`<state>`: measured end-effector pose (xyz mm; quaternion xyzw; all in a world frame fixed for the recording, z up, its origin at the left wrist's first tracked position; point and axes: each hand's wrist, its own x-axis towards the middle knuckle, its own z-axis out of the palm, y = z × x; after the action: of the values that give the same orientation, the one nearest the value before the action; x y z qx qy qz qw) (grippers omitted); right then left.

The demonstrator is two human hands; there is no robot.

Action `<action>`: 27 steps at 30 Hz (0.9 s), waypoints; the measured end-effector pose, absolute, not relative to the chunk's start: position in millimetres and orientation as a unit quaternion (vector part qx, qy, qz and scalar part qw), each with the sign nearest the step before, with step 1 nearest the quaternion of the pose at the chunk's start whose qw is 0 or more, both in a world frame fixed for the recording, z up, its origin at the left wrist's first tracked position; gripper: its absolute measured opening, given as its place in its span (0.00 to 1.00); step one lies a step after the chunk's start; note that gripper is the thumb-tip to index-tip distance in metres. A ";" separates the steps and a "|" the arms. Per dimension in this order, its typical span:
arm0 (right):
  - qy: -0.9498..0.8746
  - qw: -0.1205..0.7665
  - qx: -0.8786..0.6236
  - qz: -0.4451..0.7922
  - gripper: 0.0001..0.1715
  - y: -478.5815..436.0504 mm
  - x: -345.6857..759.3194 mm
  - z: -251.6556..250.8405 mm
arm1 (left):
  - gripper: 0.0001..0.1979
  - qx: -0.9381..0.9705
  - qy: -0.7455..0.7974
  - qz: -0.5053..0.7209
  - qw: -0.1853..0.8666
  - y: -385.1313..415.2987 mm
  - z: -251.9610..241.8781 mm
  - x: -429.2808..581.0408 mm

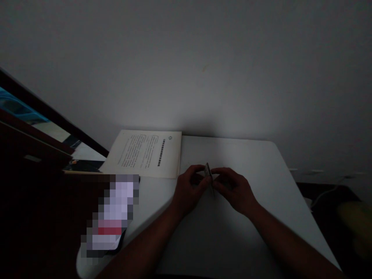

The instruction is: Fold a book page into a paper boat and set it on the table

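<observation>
Both of my hands meet over the middle of a white table (261,170) in dim light. My left hand (190,190) and my right hand (232,188) have their fingers curled and pinch a small thin dark object (208,172) between them. It stands on edge, a little above the tabletop. I cannot make out what the object is. Both forearms reach in from the bottom of the view.
A printed booklet or sheet (145,153) lies at the table's far left corner. A blurred-out flat item (112,217) lies at the left edge. Dark furniture (31,155) stands to the left, a plain wall (186,58) behind, cables (322,193) at right.
</observation>
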<state>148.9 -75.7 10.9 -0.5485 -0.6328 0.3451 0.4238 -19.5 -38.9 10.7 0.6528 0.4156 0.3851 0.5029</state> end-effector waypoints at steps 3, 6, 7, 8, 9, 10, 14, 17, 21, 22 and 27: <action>-0.637 0.450 -0.562 0.275 0.09 -75.7 149.3 9.4 | 0.15 0.643 0.439 0.384 0.496 -37.6 9.8 -18.8; -0.646 0.462 -0.551 0.255 0.04 -75.3 148.7 8.9 | 0.15 0.639 0.455 0.382 0.489 -36.8 10.0 -17.4; -0.646 0.464 -0.545 0.265 0.04 -75.2 148.3 8.9 | 0.15 0.639 0.455 0.381 0.490 -36.8 10.4 -17.1; -0.643 0.466 -0.541 0.276 0.04 -75.1 148.0 8.8 | 0.15 0.639 0.454 0.380 0.491 -36.9 10.9 -16.9; -0.637 0.469 -0.540 0.287 0.04 -75.0 147.7 8.6 | 0.15 0.640 0.453 0.379 0.491 -37.1 11.6 -16.9; -0.630 0.472 -0.541 0.296 0.05 -74.9 147.6 8.4 | 0.15 0.642 0.450 0.377 0.493 -37.3 12.3 -17.2; -0.620 0.473 -0.545 0.310 0.06 -74.8 147.5 8.8 | 0.21 0.650 0.432 0.359 0.512 -38.5 14.7 -19.4; -0.625 0.465 -0.546 0.309 0.05 -74.9 146.8 10.5 | 0.23 0.654 0.425 0.356 0.514 -39.0 15.1 -20.4; -0.630 0.462 -0.551 0.292 0.05 -74.5 145.4 10.9 | 0.22 0.653 0.423 0.361 0.514 -39.3 14.6 -20.1; -0.635 0.460 -0.551 0.284 0.05 -74.3 145.3 10.4 | 0.22 0.651 0.425 0.362 0.514 -39.4 14.5 -19.9; -0.667 0.456 -0.548 0.219 0.04 -75.4 146.6 8.0 | 0.22 0.650 0.435 0.365 0.504 -39.7 12.8 -19.0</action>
<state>146.6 -75.4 8.0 -0.5479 -0.6667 0.2186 0.4555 -19.0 -39.7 12.8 0.6503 0.4352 0.3652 0.5044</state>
